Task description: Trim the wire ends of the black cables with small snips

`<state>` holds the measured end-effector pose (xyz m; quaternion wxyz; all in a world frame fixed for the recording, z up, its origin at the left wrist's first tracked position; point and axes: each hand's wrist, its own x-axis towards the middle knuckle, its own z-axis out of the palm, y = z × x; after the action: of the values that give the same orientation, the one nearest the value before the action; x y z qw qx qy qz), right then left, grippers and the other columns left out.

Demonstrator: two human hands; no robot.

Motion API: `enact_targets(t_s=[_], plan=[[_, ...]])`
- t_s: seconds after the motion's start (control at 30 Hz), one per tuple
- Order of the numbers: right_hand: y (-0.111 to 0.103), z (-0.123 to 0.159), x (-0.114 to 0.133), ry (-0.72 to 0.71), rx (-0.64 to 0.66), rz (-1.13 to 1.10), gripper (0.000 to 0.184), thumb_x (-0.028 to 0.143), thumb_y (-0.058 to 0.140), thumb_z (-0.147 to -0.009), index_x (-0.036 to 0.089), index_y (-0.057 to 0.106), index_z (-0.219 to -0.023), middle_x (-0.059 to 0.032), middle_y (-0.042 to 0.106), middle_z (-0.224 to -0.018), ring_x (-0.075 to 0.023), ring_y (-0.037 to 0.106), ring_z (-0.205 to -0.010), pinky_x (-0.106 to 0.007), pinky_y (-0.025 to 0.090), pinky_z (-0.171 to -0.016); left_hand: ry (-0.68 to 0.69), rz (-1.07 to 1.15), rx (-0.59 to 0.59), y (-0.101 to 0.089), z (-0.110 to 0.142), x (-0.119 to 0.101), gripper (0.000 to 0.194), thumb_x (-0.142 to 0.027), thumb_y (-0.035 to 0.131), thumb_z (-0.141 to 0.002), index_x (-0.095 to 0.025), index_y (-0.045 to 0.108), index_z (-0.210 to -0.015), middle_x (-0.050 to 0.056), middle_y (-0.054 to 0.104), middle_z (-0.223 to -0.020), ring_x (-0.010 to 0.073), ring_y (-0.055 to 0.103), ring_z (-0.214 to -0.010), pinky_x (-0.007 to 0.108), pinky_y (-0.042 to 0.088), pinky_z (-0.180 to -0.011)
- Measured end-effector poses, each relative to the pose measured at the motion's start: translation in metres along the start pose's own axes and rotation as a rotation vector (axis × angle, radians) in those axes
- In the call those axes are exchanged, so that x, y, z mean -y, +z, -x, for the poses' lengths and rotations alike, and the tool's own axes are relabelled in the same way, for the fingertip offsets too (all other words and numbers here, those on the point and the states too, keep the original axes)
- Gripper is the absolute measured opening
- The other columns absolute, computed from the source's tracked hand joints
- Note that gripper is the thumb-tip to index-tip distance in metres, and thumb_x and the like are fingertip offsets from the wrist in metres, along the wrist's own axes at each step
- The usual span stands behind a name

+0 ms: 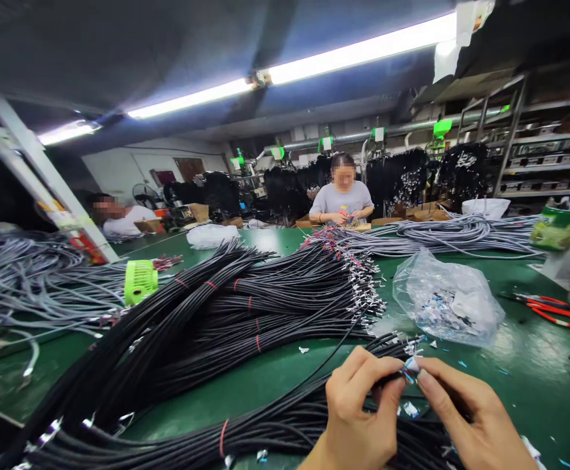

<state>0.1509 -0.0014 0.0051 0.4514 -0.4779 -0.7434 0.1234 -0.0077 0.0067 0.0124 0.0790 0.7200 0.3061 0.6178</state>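
In the head view, my left hand (pixel 360 408) pinches a black cable (pixel 331 354) close to its end. My right hand (pixel 471 408) is closed, thumb and forefinger gripping the white and blue wrapping (pixel 412 364) at that cable's tip. Fine wires at the tip are partly hidden by my fingers. Beneath both hands runs a bundle of black cables (pixel 265 424) with a red tie (pixel 223 437). A larger pile of black cables (pixel 285 313), also tied in red, lies behind it, its stripped white ends (pixel 365 287) pointing right.
A clear plastic bag (pixel 446 300) of scraps sits beyond my right hand, near red-handled pliers (pixel 554 310). Grey cables (pixel 441 235) lie at the back, more grey cables (pixel 44 274) at left by a green plastic piece (pixel 140 282). A person (pixel 342 192) works across the green table (pixel 524 398).
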Motion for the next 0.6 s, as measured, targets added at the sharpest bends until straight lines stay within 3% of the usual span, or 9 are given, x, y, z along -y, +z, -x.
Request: enact_targets(t_s=[0.23, 0.43, 0.5, 0.6], plan=[[0.001, 0.003, -0.006, -0.124, -0.085, 0.106, 0.024, 0.031, 0.052, -0.089, 0.018, 0.071, -0.095, -0.0068, 0.074, -0.094, -0.0174, 0.071, -0.085, -0.018, 0.055, -0.077, -0.027, -0.047, 0.033, 0.002, 0.007, 0.006, 0.011, -0.007, 0.059, -0.080, -0.014, 0.065, -0.085, 0.004, 0.064, -0.065, 0.0142, 0.058, -0.058, 0.023, 0.042, -0.051], [0.003, 0.005, -0.004, -0.218, -0.185, 0.117, 0.020, 0.026, 0.054, -0.088, 0.021, 0.068, -0.100, -0.0047, 0.074, -0.095, -0.0177, 0.070, -0.086, -0.022, 0.055, -0.079, -0.080, -0.012, 0.149, 0.000, 0.005, 0.006, 0.018, -0.011, 0.048, -0.087, -0.011, 0.065, -0.085, 0.007, 0.059, -0.066, 0.0145, 0.054, -0.060, 0.023, 0.037, -0.052], [0.003, 0.006, -0.004, -0.264, -0.210, 0.120, 0.020, 0.025, 0.054, -0.087, 0.021, 0.067, -0.102, -0.0044, 0.073, -0.095, -0.0184, 0.070, -0.086, -0.023, 0.055, -0.080, -0.181, 0.072, 0.208, -0.003, 0.001, 0.005, 0.024, -0.018, 0.046, -0.090, -0.011, 0.065, -0.077, 0.006, 0.057, -0.065, 0.0136, 0.051, -0.060, 0.024, 0.035, -0.053], [0.002, 0.007, -0.004, -0.287, -0.191, 0.126, 0.019, 0.024, 0.055, -0.087, 0.021, 0.067, -0.101, -0.0045, 0.074, -0.094, -0.0185, 0.070, -0.085, -0.023, 0.054, -0.079, -0.509, 0.388, 0.375, -0.006, -0.007, 0.006, 0.039, -0.038, 0.046, -0.090, -0.012, 0.059, -0.064, 0.000, 0.045, -0.054, 0.0076, 0.038, -0.045, 0.020, 0.028, -0.044]])
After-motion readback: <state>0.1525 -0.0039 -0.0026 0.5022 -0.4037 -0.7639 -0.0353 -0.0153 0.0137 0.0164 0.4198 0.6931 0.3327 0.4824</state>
